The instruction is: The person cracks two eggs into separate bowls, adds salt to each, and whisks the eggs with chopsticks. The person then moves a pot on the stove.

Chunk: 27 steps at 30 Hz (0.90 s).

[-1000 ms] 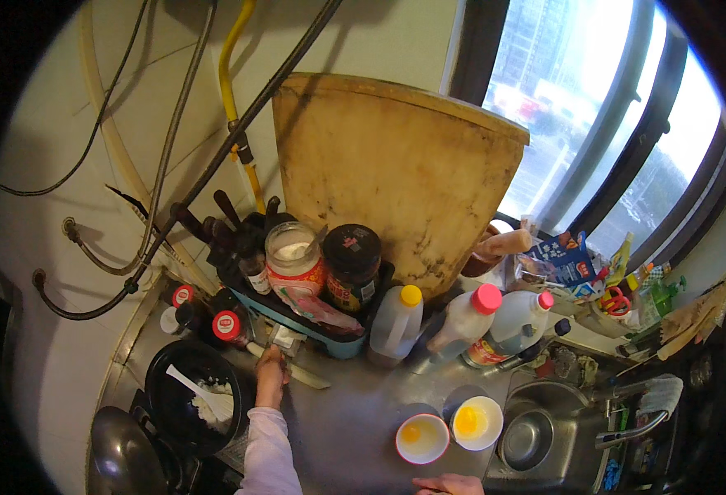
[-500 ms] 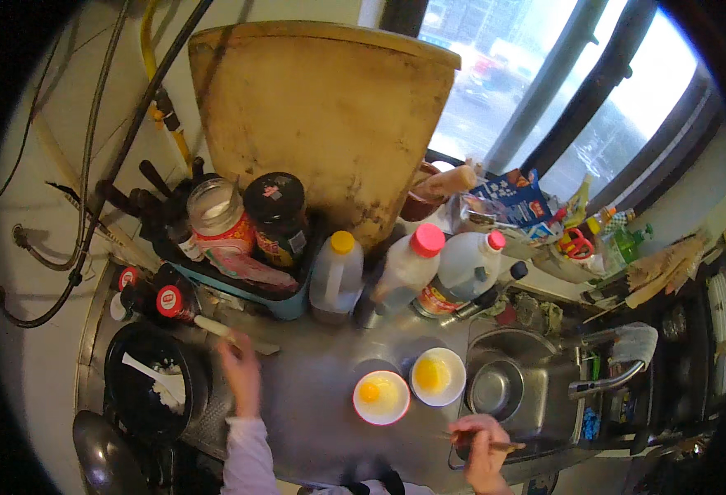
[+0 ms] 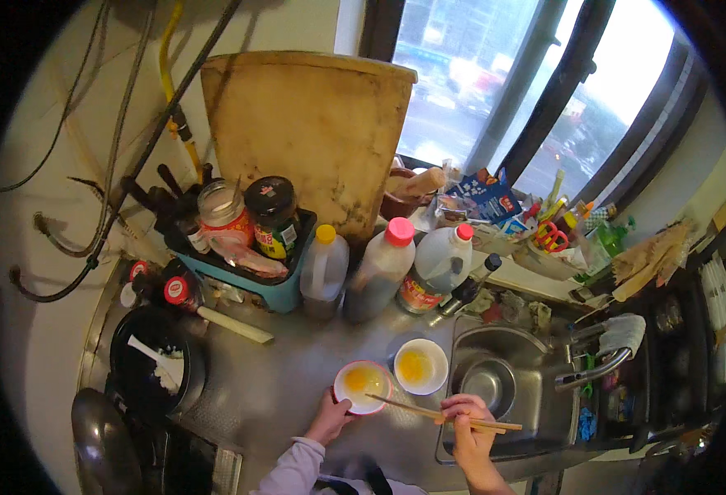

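Observation:
My left hand (image 3: 328, 419) has its fingers around the near left side of a white bowl with a red rim (image 3: 382, 374), which holds raw egg with a yellow yolk. In my right hand (image 3: 468, 429) is a pair of wooden chopsticks (image 3: 411, 407), slanting left. Their tips reach over the egg at the bowl's right part; whether they touch it I cannot tell. A second white bowl (image 3: 437, 355), also with yellow egg, stands just behind and to the right. Both bowls rest on the steel counter (image 3: 297, 371).
On the right is a steel sink (image 3: 536, 346) with a metal basin (image 3: 495, 388) and a faucet (image 3: 598, 373). Several bottles stand behind the bowls, beside a blue bin (image 3: 284, 289) of jars. At left are a black pot (image 3: 189, 392) with a white spatula and a pale stick (image 3: 235, 325).
My left hand has moved right from beside the pale stick to the red-rimmed bowl and grips it. The chopsticks in my right hand have swung out over that bowl.

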{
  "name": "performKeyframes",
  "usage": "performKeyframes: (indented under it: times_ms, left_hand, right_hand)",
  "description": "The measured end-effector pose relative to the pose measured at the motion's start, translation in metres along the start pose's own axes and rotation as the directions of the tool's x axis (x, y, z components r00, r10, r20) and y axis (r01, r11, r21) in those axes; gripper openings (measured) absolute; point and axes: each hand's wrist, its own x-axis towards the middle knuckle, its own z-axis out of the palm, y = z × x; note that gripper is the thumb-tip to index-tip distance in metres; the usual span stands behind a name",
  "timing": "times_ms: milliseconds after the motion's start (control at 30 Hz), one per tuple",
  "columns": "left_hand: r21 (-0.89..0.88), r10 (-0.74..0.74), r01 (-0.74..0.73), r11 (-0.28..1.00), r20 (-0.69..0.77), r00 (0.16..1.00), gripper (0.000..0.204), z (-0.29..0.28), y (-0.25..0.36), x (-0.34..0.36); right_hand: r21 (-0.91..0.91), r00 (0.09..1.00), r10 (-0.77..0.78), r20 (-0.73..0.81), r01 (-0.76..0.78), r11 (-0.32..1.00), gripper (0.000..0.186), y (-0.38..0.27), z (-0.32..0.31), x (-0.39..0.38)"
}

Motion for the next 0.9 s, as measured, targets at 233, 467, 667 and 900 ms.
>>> performKeyframes:
  times_ms: [233, 467, 667, 900]
  left_hand:
    - [-0.189, 0.123, -0.13, 0.973, -0.046, 0.991, 0.06, 0.003, 0.034, -0.128]
    - [-0.342, 0.262, -0.346, 0.874, -0.268, 0.927, 0.033, 0.029, 0.005, -0.257]
    - [-0.42, 0.36, -0.521, 0.743, -0.405, 0.84, 0.035, 0.042, -0.043, -0.321]
    - [-0.416, 0.456, -0.634, 0.652, -0.453, 0.766, 0.039, 0.041, -0.048, -0.368]
  right_hand:
    - [0.147, 0.954, -0.139, 0.267, 0.103, 0.984, 0.007, -0.017, -0.018, -0.001]
    - [0.572, 0.802, -0.354, 0.481, 0.019, 0.82, 0.01, -0.047, -0.049, -0.015]
    - [0.633, 0.722, -0.511, 0.467, 0.13, 0.763, 0.023, -0.077, -0.064, -0.024]
    - [0.649, 0.558, -0.67, 0.489, 0.28, 0.708, 0.023, -0.115, -0.06, -0.031]
